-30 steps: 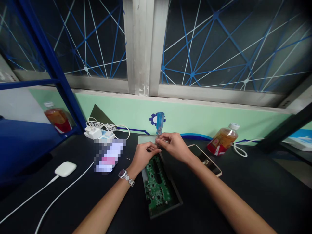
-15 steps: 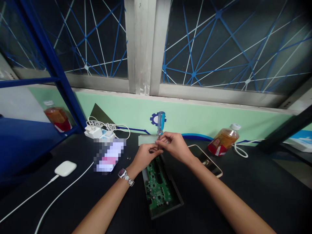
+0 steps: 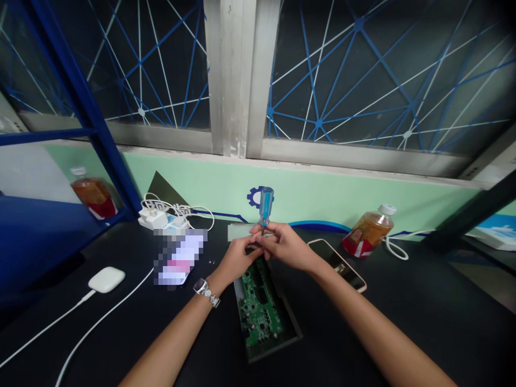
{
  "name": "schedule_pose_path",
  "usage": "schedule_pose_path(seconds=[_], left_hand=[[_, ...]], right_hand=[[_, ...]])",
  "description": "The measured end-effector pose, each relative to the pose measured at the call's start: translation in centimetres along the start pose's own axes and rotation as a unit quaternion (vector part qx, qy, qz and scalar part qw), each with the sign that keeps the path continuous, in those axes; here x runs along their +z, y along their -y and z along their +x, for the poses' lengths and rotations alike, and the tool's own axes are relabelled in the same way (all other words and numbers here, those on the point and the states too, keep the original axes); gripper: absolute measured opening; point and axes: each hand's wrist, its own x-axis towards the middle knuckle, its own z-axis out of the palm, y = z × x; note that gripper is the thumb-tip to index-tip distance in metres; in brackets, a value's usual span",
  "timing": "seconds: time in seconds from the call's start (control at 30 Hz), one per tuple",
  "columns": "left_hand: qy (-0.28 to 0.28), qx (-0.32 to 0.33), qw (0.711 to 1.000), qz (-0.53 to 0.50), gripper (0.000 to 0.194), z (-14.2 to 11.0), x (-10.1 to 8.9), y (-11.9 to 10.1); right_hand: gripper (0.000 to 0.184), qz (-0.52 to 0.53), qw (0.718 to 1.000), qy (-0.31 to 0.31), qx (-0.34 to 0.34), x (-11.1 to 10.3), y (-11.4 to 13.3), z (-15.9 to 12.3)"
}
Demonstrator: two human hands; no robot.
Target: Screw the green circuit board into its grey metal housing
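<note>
A screwdriver (image 3: 266, 203) with a clear blue handle stands nearly upright, tip down, at the far end of a green circuit board (image 3: 262, 317) in a dark tray-like casing (image 3: 297, 329). My right hand (image 3: 284, 244) is closed, its fingers pinching the screwdriver's shaft just below the handle. Pressed in beside it, my left hand (image 3: 242, 255) has thumb and fingers together near the shaft's lower end; what they grip is hidden. Both hands cover the screwdriver's tip and the far end of the board. A wristwatch (image 3: 200, 286) is on my left wrist.
Tiny metallic bits, perhaps screws, (image 3: 212, 262) lie left of my left hand. A partly blurred phone (image 3: 185, 258), a white charging case (image 3: 107, 279) and a power strip (image 3: 161, 220) are further left. Rightward are another phone (image 3: 342, 266) and a drink bottle (image 3: 368, 234).
My right hand's fingers have shifted slightly down and left around the shaft. The screwdriver's handle sits a touch lower. The whole view has drifted a little.
</note>
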Motion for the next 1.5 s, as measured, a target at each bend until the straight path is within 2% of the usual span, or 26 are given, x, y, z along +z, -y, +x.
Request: schedule_pose_path(seconds=[0.13, 0.2, 0.37, 0.47, 0.67, 0.73, 0.83, 0.9, 1.1, 1.27, 1.37, 1.5], left_hand=[[0.002, -0.033, 0.999, -0.009, 0.022, -0.1, 0.6, 0.7], [0.004, -0.039, 0.999, -0.025, 0.025, -0.2, 0.5, 0.6], [0.015, -0.029, 0.999, -0.037, 0.022, -0.5, -0.5, -0.5], [-0.002, -0.025, 0.999, -0.027, 0.018, -0.5, -0.8, -0.9], [-0.013, 0.005, 1.0, -0.005, 0.014, -0.1, 0.3, -0.5], [-0.02, -0.002, 1.0, 0.004, 0.016, 0.0, 0.7, -0.1], [-0.017, -0.022, 1.0, -0.01, 0.016, -0.1, 0.9, 0.3], [-0.004, -0.031, 0.999, -0.031, 0.019, -0.3, 0.7, 0.3], [-0.005, -0.028, 0.999, -0.042, 0.019, -0.6, -0.6, -0.2], [-0.017, -0.004, 1.0, -0.017, 0.016, -0.5, -0.5, -0.3], [-0.018, 0.004, 1.0, 0.001, 0.017, -0.4, 0.1, 0.0], [-0.015, -0.01, 1.0, 0.01, 0.021, -0.3, 0.5, 0.3]], right_hand=[[0.022, -0.086, 0.992, -0.094, 0.004, 0.1, -0.7, 0.4], [0.021, -0.08, 0.989, -0.123, 0.011, -0.1, -1.1, 0.5], [0.026, 0.022, 0.996, -0.084, 0.011, -0.8, -1.1, 0.5], [0.027, 0.047, 0.998, -0.041, 0.023, -0.9, -0.6, 0.3], [0.03, 0.04, 0.999, 0.011, 0.029, -0.2, 0.2, -0.1], [0.029, -0.004, 1.0, -0.015, 0.021, 0.0, 0.1, 0.0], [0.022, -0.092, 0.991, -0.101, 0.008, -0.1, -0.4, 0.2], [0.02, -0.097, 0.987, -0.125, 0.009, -0.3, -0.7, 0.3], [0.018, 0.01, 0.999, -0.049, 0.007, -1.2, -0.8, 0.3], [0.025, 0.038, 0.999, -0.014, 0.017, -0.7, -0.1, 0.0], [0.027, -0.011, 1.0, -0.024, 0.003, -0.1, 0.1, -0.1], [0.017, -0.131, 0.986, -0.107, -0.009, 0.2, -0.4, 0.1]])
